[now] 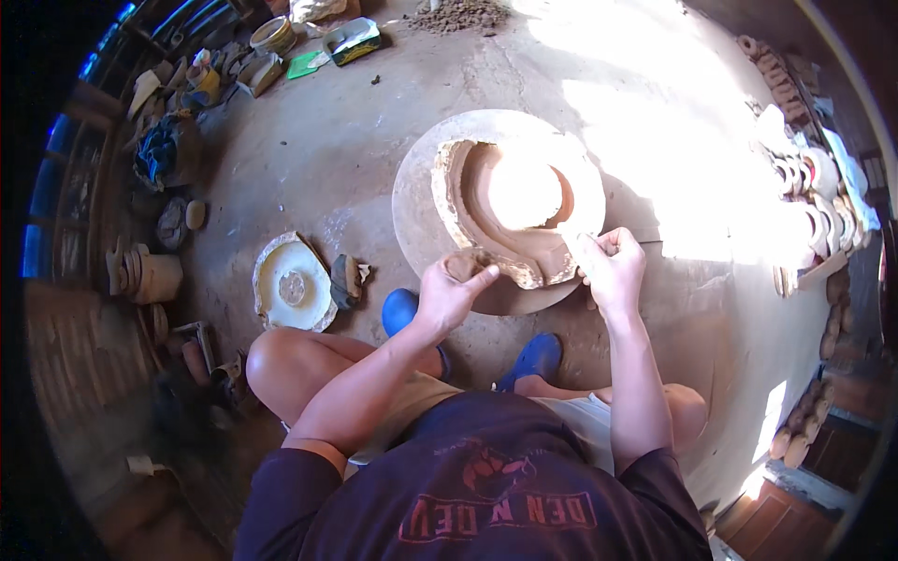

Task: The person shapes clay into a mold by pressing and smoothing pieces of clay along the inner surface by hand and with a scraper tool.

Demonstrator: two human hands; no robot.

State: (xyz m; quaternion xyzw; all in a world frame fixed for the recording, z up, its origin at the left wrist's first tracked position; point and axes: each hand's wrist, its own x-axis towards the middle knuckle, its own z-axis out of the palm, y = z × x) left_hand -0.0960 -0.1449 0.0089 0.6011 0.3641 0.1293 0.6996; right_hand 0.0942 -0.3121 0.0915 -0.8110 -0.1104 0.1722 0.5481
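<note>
A round pale disc [412,201] lies in front of my feet and bears a curved plaster mould [445,194] with a thick, rough-edged wall. Brown clay [475,201] lines its hollow, and sunlight washes out the far and right parts. My left hand [449,297] is closed around a brown lump of clay [465,265] at the mould's near edge, thumb pointing right. Beside the mould's near right end, my right hand [613,266] has its fingers pinched together. Whatever may be between those fingers is too small or too bright to make out.
A white round plaster piece [271,276] and a dark block [346,280] lie left of my blue clogs [538,360]. Clay pots and mould pieces [159,276] stand along the left. Stacked clay pieces [823,224] line the right. A bucket [273,35] and dirt heap [458,17] are farther off.
</note>
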